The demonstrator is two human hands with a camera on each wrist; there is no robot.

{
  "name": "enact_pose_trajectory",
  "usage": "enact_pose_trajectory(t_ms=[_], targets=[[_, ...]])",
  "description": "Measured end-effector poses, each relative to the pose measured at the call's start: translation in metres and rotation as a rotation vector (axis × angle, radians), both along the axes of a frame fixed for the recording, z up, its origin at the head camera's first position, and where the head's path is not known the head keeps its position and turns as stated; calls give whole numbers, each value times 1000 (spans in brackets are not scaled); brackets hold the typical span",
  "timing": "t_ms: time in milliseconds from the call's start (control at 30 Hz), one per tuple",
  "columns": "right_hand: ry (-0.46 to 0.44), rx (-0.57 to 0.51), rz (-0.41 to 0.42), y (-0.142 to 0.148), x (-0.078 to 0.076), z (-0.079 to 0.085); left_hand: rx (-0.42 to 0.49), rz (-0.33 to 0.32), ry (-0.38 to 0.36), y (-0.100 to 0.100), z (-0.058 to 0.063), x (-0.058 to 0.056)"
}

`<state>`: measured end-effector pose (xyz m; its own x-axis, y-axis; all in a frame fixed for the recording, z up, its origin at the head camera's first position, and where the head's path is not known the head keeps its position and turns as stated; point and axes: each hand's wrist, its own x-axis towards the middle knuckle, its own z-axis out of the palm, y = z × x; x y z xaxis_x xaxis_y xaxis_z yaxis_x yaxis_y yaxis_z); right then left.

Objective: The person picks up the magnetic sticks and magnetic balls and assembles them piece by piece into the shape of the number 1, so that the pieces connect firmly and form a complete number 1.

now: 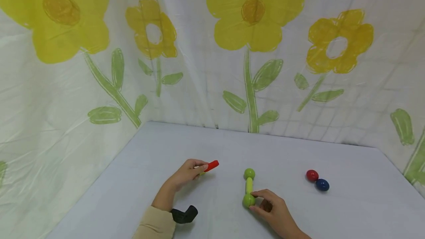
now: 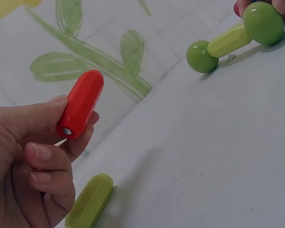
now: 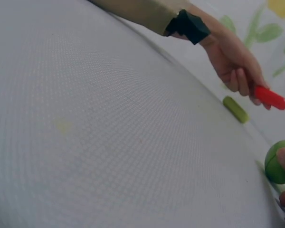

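Note:
My left hand [image 1: 186, 174] pinches a red ridged stick [image 2: 83, 105] between thumb and fingers, raised over the table. The stick's near end shows a small silvery metal disc. Below that hand lies a loose yellow-green stick [image 2: 91, 202], mostly hidden by the hand in the head view. Right of it, a yellow-green stick [image 1: 249, 186] joins two green balls in a dumbbell shape on the table. The thumb and fingers of my right hand [image 1: 275, 211] grip the nearer green ball [image 1: 248, 200]; the farther green ball [image 1: 249, 173] is untouched.
A red ball [image 1: 312, 175] and a dark blue ball [image 1: 322, 184] sit side by side at the right of the white table [image 1: 358, 209]. Behind it hangs a curtain [image 1: 196, 95] with yellow flowers. A black camera mount [image 1: 185, 215] juts from my left wrist.

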<state>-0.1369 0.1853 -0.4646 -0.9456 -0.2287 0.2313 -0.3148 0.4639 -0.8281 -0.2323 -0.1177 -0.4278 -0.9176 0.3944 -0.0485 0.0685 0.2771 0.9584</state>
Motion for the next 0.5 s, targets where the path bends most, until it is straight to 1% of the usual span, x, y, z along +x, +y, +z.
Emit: enact_pose_trajectory(t_ms=[167, 300, 500], targets=[[3, 1, 2, 0, 0, 0, 7, -95, -18, 7, -1, 3], [-4, 3, 3, 0, 0, 1, 23, -146, -48, 13, -2, 5], [-21, 8, 5, 0, -1, 1, 38, -169, -75, 23, -5, 7]])
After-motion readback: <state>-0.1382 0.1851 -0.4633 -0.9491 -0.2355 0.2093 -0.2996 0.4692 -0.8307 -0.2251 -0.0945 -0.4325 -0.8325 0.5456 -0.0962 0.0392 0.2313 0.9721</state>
